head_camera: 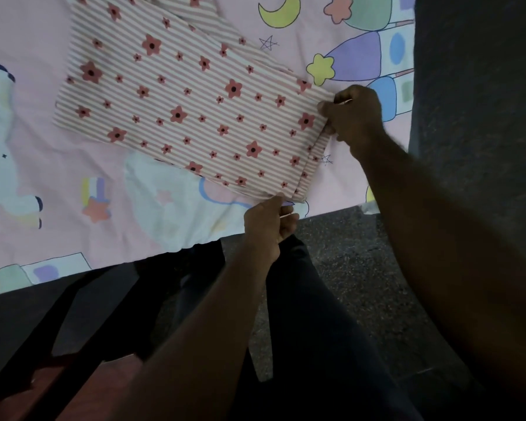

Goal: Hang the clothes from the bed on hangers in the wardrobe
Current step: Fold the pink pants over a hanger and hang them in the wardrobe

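A pink-and-white striped garment with red flowers (179,95) lies flat on the bed, reaching from the top of the view down to the bed's near edge. My right hand (351,117) pinches its right-hand corner. At the lower corner, by the edge of the bed, my left hand (269,224) pinches the hem. No hanger or wardrobe is in view.
The bed carries a pink sheet with cartoon prints (43,165). Its front edge runs diagonally across the middle of the view. Dark speckled floor (356,268) lies below and to the right. My dark trouser legs (310,314) stand against the bed.
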The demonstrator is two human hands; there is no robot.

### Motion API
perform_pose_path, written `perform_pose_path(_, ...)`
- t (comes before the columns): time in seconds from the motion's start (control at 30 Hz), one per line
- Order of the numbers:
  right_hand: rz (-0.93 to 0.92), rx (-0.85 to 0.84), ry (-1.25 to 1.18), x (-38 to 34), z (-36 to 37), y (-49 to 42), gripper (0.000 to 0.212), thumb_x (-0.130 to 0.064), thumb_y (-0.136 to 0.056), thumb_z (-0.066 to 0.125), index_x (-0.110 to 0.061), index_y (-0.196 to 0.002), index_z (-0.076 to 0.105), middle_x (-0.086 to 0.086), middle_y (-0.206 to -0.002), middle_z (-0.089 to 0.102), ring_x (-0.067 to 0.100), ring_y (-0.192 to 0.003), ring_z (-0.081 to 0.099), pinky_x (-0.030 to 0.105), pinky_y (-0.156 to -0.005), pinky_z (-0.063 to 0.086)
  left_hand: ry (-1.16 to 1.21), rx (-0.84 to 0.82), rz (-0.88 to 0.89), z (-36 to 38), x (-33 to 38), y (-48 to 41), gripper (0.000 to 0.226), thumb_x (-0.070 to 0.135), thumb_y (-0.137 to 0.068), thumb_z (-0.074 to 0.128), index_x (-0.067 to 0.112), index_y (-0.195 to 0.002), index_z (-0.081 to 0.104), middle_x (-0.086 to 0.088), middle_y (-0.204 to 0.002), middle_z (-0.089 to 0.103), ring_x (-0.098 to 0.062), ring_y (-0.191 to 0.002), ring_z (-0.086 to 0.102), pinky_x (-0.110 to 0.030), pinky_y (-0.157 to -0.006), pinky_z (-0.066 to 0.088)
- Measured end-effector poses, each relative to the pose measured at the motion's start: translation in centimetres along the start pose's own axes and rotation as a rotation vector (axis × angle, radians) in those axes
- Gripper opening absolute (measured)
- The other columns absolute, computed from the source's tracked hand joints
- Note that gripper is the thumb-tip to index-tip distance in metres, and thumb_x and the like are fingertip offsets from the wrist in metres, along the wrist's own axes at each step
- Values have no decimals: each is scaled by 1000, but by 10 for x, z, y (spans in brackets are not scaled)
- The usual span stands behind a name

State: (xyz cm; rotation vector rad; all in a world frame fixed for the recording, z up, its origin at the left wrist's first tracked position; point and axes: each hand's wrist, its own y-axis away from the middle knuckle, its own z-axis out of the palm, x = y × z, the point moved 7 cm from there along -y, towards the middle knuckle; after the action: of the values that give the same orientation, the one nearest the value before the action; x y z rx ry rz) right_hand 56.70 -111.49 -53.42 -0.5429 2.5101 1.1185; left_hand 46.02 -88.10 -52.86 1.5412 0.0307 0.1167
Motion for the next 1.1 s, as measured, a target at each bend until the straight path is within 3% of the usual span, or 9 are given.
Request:
perform_pose_path(0.13, 7, 96, -50, 13, -3, 14, 59, -44, -72, 78, -18, -116, 50, 1, -114, 61, 19, -102, 62, 38, -91, 54, -312, -54, -56, -33, 19, 0, 18, 30, -95, 60, 12, -91, 61, -4, -77, 64, -16, -60, 64, -23, -54, 52)
perform_pose_path(0.23, 139, 5, -316, 31, 18, 30, 72, -48, -60, 87, -13, -112, 51, -1, -107, 66, 16, -93, 67, 34, -73, 57, -335, 101, 77, -93, 79, -6, 18, 26, -98, 54, 16, -84, 57, -5, -74, 57, -15, -57, 61, -27, -61, 50)
perform_pose_path(0.33, 203, -49, -414, 49, 35, 42, 77, -53, -52, 89, -6, -108, 66, 4, -95, 74, 20, -80, 73, 34, -59, 58, -187, 378, 430, -176, 178, -7, 20, 31, -87, 70, 14, -82, 60, -6, -73, 59, -10, -50, 59, -30, -61, 51)
perform_pose_path(0.47, 288, -76, -530, 59, 53, 55, 73, -31, -63, 90, -1, -121, 57, 15, -108, 69, 28, -89, 72, 45, -57, 60, -532, 768, 778, -249, 293, -1, 65, 42, -74, 79, 2, -118, 56, -6, -104, 55, -23, -99, 57, -23, -89, 40)
perform_pose_path(0.57, 249, -66, -524, 56, 53, 60, 67, -25, -68, 88, -2, -120, 51, 9, -109, 67, 26, -96, 70, 40, -62, 60, -743, 645, 849, -242, 345, -20, 61, 44, -75, 78, 7, -116, 53, -2, -96, 57, -27, -108, 58, -24, -86, 42)
perform_pose_path(0.77, 173, -43, -531, 56, 57, 70, 64, -8, -74, 82, -10, -124, 41, 4, -117, 62, 22, -107, 65, 51, -86, 56, -949, 406, 864, -202, 381, -53, 67, 51, -77, 76, 4, -122, 59, -11, -120, 64, -21, -106, 62, -22, -76, 49)
perform_pose_path(0.87, 135, -109, -609, 48, 65, 70, 73, -1, -72, 81, -6, -133, 40, 11, -125, 62, 26, -110, 66, 55, -84, 57, -1044, 431, 925, -191, 377, -56, 56, 47, -85, 69, 3, -118, 59, -14, -122, 62, -26, -113, 58, -32, -89, 47)
perform_pose_path(1.0, 94, -141, -628, 27, 67, 79, 68, 6, -78, 73, -8, -135, 39, 12, -122, 64, 28, -108, 67, 52, -79, 58, -1307, 436, 961, -173, 364, -50, 39, 32, -98, 54, -7, -100, 60, -30, -109, 61, -42, -105, 56, -39, -83, 40)
perform_pose_path(1.1, 39, -168, -648, 4, 61, 83, 69, 9, -78, 70, -5, -138, 39, 16, -122, 65, 33, -108, 67, 51, -79, 58, -1197, 529, 1014, -184, 367, -39, 37, 27, -102, 44, -8, -104, 56, -30, -112, 59, -43, -108, 54, -40, -85, 38)
